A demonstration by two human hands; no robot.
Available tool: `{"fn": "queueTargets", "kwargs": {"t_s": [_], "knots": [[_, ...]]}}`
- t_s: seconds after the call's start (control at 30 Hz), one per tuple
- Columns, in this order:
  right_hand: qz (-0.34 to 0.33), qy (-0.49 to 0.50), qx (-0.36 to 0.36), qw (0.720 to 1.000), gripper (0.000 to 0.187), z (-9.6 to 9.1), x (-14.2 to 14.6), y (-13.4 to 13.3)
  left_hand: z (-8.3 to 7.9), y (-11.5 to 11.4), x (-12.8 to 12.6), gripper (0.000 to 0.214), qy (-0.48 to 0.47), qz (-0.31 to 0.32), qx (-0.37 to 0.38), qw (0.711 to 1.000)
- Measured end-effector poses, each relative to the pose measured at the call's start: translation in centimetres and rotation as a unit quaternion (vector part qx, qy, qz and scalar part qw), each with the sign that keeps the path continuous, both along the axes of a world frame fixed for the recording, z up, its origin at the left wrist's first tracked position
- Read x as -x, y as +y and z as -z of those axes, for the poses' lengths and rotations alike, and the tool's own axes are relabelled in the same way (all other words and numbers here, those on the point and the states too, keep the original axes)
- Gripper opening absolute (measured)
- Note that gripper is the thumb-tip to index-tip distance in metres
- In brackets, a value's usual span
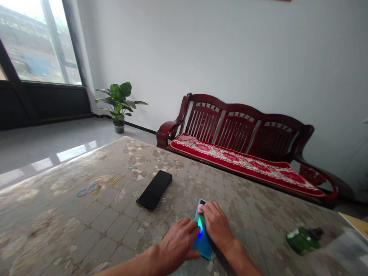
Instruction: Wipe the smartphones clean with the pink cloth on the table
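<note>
Pressing on a teal phone [205, 246] is pretty much the whole story. It lies flat near the close edge of the table [57, 226], back side up, with a green glare streak down it. The left hand [178, 242] comes in from the left with its fingertips bent onto the phone's long edge. The right hand [217, 226] is draped over the upper half, fingers up by the camera corner. Neither hand is wrapped round it, and the thumbs are hidden, so I can't tell whether they pinch the edges or just rest on top.

My read is that this is a steady-it-and-fiddle step, both hands working one flat object against the tabletop. Getting it up off that slick top would call for a fingertip worked under an edge, I'd guess, since it sits flush.

Just beyond, a black phone [154, 189] lies screen up and untouched. Further left there's a scatter of coloured rubber bands [89, 188]. A green bottle [303, 240] lies on its side well off to the right.

The table has a brownish floral pattern under a glossy clear cover. Behind it are a dark red wooden bench [238, 126] with a red floral cushion, a plain pale wall, a potted plant [119, 105] in the corner, a shiny floor [43, 147] and a big window [37, 42].
</note>
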State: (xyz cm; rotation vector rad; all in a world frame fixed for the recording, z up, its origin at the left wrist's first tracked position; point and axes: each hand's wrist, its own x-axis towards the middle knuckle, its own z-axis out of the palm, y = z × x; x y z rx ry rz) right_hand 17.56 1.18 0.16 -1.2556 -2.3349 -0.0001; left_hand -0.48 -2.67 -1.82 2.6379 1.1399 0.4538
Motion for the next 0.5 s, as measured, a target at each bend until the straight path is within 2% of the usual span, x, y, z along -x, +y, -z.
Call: {"fn": "queueTargets", "kwargs": {"t_s": [0.13, 0.37, 0.5], "knots": [[0.020, 0.004, 0.002, 1.000, 0.024, -0.1, 0.5, 1.2, -0.2, 0.0, 0.0, 0.047, 0.011, -0.001, -0.003, 1.000], [-0.040, 0.020, 0.034, 0.998, 0.018, 0.3, -0.2, -2.7, -0.2, -0.1, 0.1, 0.043, -0.009, 0.017, -0.030, 0.999], [-0.039, 0.013, 0.031, 0.999, 0.021, 0.1, -1.1, -2.0, -0.4, -0.3, 0.2, 0.039, -0.005, 0.018, -0.030, 0.999]]}}
